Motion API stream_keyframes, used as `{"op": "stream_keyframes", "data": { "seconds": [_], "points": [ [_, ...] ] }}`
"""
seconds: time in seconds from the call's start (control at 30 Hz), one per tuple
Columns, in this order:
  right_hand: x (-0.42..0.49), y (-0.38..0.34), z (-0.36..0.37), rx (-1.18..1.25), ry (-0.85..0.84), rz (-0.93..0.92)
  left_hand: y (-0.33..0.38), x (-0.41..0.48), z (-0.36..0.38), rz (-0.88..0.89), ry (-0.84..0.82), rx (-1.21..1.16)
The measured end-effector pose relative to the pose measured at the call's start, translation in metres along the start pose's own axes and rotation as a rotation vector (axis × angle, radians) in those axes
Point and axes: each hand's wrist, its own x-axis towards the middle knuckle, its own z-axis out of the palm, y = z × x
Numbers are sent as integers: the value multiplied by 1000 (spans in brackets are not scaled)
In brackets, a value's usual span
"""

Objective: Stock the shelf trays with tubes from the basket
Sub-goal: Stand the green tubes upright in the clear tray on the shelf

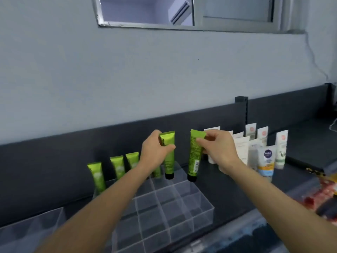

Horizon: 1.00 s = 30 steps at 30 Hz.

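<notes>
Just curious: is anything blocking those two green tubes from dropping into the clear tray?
Nothing visible. The left tube and right tube hang cap-down above open compartments of the clear tray.

dark shelf [221, 189] with a clear divided tray [182, 201], a second clear tray [36, 221] left, white tubes [242, 148] right

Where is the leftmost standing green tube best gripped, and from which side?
Pinch the leftmost green tube across its flat crimped top, coming from above: it stands roughly upright with its lower end down in the clear tray, leaving only the upper part free.
</notes>
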Motion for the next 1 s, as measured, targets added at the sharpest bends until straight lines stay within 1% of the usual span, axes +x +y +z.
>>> {"op": "stream_keyframes", "data": {
  "seconds": [0.17, 0.27, 0.47, 0.57, 0.67, 0.77, 0.87, 1.0],
  "points": [
    [28, 11, 54, -28, 67, 1, -26, 17, -24, 71, -9, 85],
    [43, 26, 77, -90, 89, 3, -42, 21, -27, 99, -37, 119],
    [58, 54, 114, -224, 74, 21, -63, 23, -21, 89, -84, 148],
    [60, 69, 125, -304, 33, 8, -68, 28, -23, 80, -77, 151],
    [60, 86, 132, -429, -51, -38, -69, 32, -24, 92, -90, 177],
    [63, 88, 130, -482, -141, -86, -69, 35, -24, 100, -98, 188],
    [74, 80, 123, -580, -337, -203, -71, 39, -25, 86, -79, 179],
    [91, 70, 107, -822, -641, -317, -74, 43, -25, 76, -44, 161]
  ]
}}
